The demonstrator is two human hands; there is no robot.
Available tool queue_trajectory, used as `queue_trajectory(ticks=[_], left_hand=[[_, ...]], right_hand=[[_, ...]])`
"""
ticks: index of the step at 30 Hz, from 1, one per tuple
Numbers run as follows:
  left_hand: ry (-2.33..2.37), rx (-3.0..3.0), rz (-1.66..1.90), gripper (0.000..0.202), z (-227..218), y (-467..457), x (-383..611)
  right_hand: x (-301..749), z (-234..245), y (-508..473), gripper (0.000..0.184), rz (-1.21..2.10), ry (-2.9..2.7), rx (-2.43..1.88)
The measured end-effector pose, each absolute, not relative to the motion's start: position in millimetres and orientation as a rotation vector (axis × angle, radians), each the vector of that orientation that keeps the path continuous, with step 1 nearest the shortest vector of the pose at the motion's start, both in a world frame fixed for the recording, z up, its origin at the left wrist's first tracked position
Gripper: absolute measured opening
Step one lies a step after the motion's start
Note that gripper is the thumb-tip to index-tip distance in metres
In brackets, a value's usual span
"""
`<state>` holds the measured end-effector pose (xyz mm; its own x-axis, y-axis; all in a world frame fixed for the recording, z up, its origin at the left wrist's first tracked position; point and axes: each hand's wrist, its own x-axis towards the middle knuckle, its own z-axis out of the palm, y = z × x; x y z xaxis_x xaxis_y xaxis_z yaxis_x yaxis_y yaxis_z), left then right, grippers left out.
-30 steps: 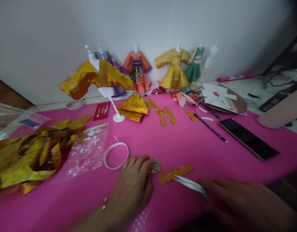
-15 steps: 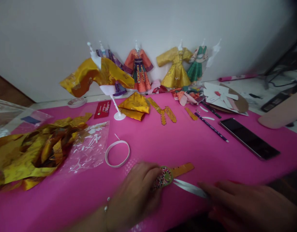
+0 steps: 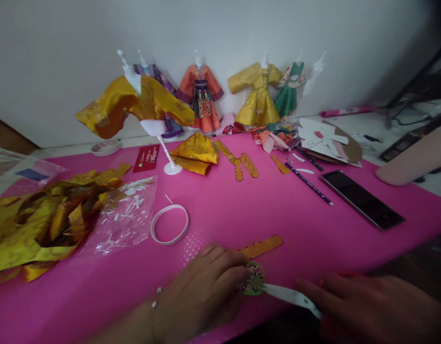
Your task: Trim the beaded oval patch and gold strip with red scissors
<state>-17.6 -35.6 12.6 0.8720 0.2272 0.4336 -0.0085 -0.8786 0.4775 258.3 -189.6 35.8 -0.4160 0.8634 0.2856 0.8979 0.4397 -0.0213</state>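
My left hand (image 3: 209, 282) is closed over a rounded green-edged piece (image 3: 257, 277) speckled with many colours; the fingers hide part of it. In my right hand (image 3: 367, 306), blurred and dim, is a pair of scissors (image 3: 288, 295) with silver blades and what looks like a red handle. Their tip meets the right edge of the speckled piece, and the blades look together. Just beyond my left fingers lies a gold fabric strip (image 3: 265, 246) with dark marks along its edge. A white ring of narrow tape (image 3: 187, 224) rests farther left.
Gold fabric scraps (image 3: 34, 229) and a clear bag (image 3: 137, 224) with white bits cover the left side. A doll form on a stand (image 3: 172, 168) wears gold cloth; dressed figures (image 3: 202, 95) line the wall. At right lie a pencil (image 3: 310, 184) and a phone (image 3: 364, 198).
The speckled piece has shifted slightly right and toward me, off the gold strip. The scissor blades, slightly apart before, now look together at its edge. The view has tilted a little.
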Motion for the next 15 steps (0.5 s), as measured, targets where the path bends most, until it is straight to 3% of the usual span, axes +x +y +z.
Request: queue_trajectory(ticks=[15], left_hand=[[0.181,2.545,0.668,0.038,12.4,-37.6,-18.9]], right_hand=[[264.4,37.6,-190.3,0.048,-0.177,-2.588,-1.485]])
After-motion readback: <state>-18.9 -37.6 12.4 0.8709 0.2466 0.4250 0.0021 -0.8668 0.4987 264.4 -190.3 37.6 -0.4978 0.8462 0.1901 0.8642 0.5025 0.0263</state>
